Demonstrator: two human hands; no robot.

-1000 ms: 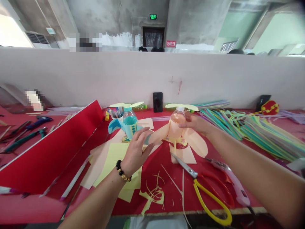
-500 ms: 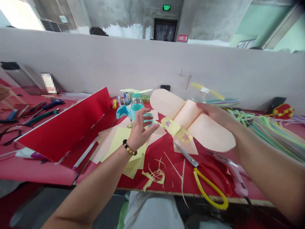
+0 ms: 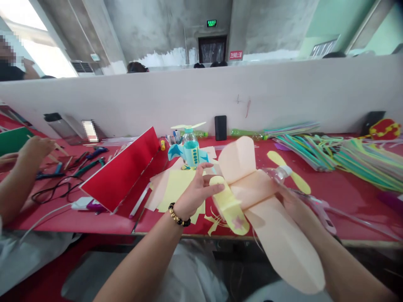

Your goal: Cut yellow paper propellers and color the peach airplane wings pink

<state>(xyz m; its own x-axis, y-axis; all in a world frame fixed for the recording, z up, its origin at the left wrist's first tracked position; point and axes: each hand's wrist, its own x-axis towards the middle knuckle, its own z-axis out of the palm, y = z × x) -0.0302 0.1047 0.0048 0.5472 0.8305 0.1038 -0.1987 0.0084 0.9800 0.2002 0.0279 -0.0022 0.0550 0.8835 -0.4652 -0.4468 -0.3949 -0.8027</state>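
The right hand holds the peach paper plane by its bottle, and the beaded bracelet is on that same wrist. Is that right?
No: the beaded bracelet is on the left wrist, as the head view shows. The right hand does hold the peach paper plane by its bottle.

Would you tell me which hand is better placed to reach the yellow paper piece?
Likely left: the open left hand is beside the yellow paper piece; the right hand grips the clear plastic bottle.

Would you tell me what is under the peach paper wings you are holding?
A clear plastic bottle runs under the peach paper wings, its neck and a yellow propeller showing by your right hand. The paper covers the bottle's body.
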